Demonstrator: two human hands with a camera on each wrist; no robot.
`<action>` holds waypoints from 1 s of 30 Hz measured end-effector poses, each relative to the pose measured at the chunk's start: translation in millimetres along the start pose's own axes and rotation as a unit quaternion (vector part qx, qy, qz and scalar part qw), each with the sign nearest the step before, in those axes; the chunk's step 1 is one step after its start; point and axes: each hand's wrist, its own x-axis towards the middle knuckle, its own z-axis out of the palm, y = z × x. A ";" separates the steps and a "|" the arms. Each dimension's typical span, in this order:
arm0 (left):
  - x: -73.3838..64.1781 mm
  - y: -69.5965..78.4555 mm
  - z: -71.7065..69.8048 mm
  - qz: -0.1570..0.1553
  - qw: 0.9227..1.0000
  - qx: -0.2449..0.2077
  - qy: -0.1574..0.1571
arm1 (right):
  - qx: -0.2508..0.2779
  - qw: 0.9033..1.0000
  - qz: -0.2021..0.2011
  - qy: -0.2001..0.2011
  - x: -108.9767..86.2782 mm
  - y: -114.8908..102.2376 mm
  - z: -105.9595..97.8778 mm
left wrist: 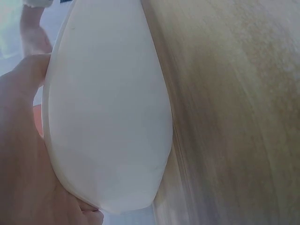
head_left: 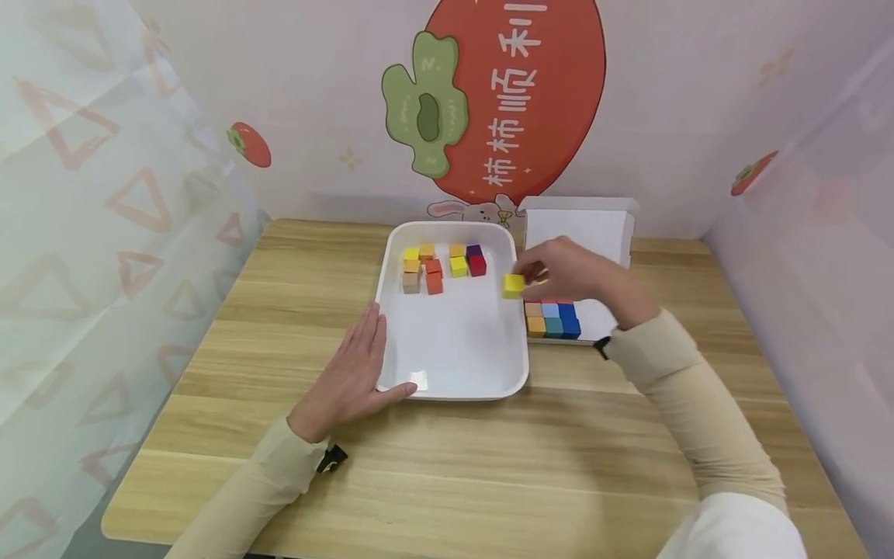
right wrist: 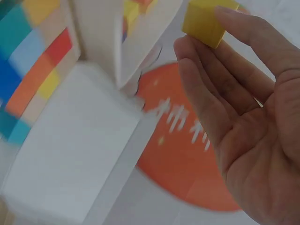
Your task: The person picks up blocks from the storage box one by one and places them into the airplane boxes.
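A yellow cube (head_left: 513, 286) is pinched between the thumb and fingertips of my right hand (head_left: 569, 272), raised over the right rim of a white tray (head_left: 457, 349). The right wrist view shows the same yellow cube (right wrist: 204, 22) at the fingertips. My left hand (head_left: 352, 373) rests at the tray's near left corner, fingers straight along its side and thumb over the near rim. Toward the tray's far end sit two small groups of cubes: a left group with an orange-red cube (head_left: 434, 282) and a right group with a dark red cube (head_left: 477, 266).
To the tray's right lies an open white box (head_left: 580, 225) with rows of coloured cubes, among them a blue cube (head_left: 570, 328). My right forearm passes over that box. The wooden table (head_left: 447, 473) meets printed walls at the back and sides.
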 end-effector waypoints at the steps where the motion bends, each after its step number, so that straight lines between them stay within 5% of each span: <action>1: 0.0 0.1 0.2 0.000 1.000 0.000 0.000 | -0.001 1.000 0.008 0.007 -7.4 8.3 -3.6; 12: -0.4 1.4 -0.1 0.004 1.000 0.002 0.004 | -0.005 0.994 0.100 0.051 -65.1 81.7 -19.7; 22: -1.7 0.5 -0.6 0.005 1.000 -0.001 0.005 | 0.011 0.991 0.134 0.016 -58.1 117.6 16.6; 30: -1.7 1.1 -0.6 0.006 1.000 -0.003 0.007 | 0.027 0.988 0.147 0.045 -50.2 130.6 41.6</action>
